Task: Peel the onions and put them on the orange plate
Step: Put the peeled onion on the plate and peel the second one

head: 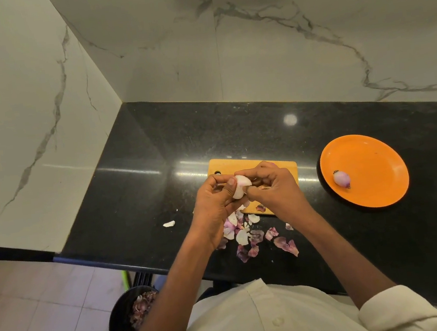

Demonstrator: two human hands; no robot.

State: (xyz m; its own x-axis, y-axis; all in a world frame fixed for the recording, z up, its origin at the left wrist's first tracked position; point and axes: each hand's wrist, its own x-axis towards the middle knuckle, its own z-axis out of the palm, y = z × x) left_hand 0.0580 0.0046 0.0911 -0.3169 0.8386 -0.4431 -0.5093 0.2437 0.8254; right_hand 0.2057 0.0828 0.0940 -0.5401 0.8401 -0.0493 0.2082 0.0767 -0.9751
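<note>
A pale, mostly peeled onion (240, 187) is held above the near edge of a wooden cutting board (241, 164). My left hand (217, 200) grips it from the left with the thumb on top. My right hand (271, 186) pinches it from the right, fingers on its skin. To the right lies the orange plate (368, 153) with one small peeled purple onion (341, 178) on its left part.
Several purple and white onion skins (250, 236) lie on the black counter (160, 193) below my hands, one white scrap (169, 224) further left. A dark bin with peelings (136, 310) stands on the floor at the counter's front edge. Marble walls close the back and left.
</note>
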